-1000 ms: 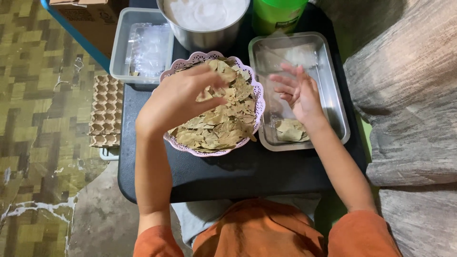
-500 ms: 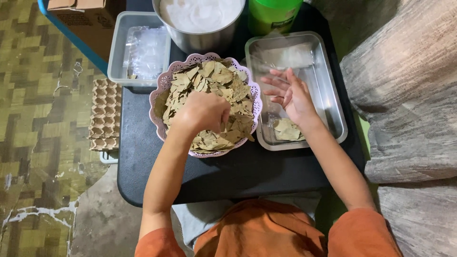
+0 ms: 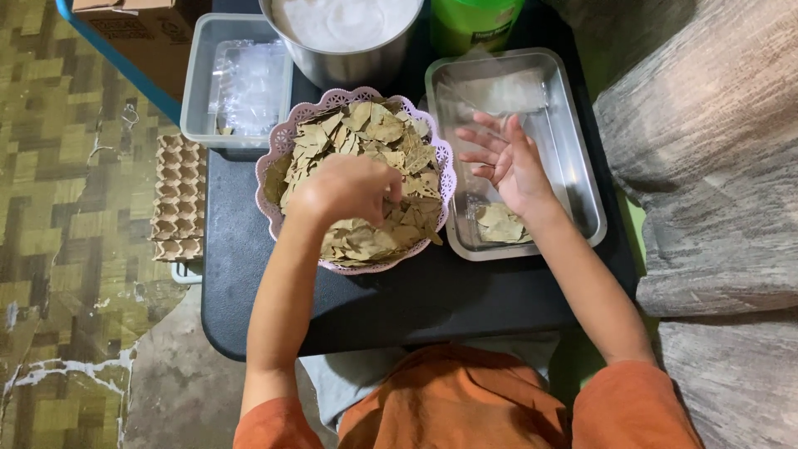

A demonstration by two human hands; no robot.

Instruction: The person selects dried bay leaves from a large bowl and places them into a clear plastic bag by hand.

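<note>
Steel pot [image 3: 345, 50] and green bottle [image 3: 474, 25] crowd far edge, near table [image 3: 416, 299] strip bare

- A table [image 3: 416, 303] stands in front of the seated person.
- A basket [image 3: 278, 162] of leaves [image 3: 370, 133] sits in the middle of the table.
- The left hand [image 3: 345, 187] rests on the leaves in the basket.
- A metal tray [image 3: 582, 175] lies just right of the basket, touching it.
- The right hand [image 3: 507, 158] hovers over the tray, above a few leaves lying at the tray's near end.
- A pot [image 3: 345, 37] stands behind the basket.
- A bottle [image 3: 474, 21] stands right of the pot, behind the tray.
- A tub [image 3: 199, 91] sits left of the pot, at the table's far left corner.
- Egg cartons [image 3: 179, 199] lie on the floor [image 3: 66, 249], left of the table.
- A box [image 3: 137, 25] sits behind the cartons.
</note>
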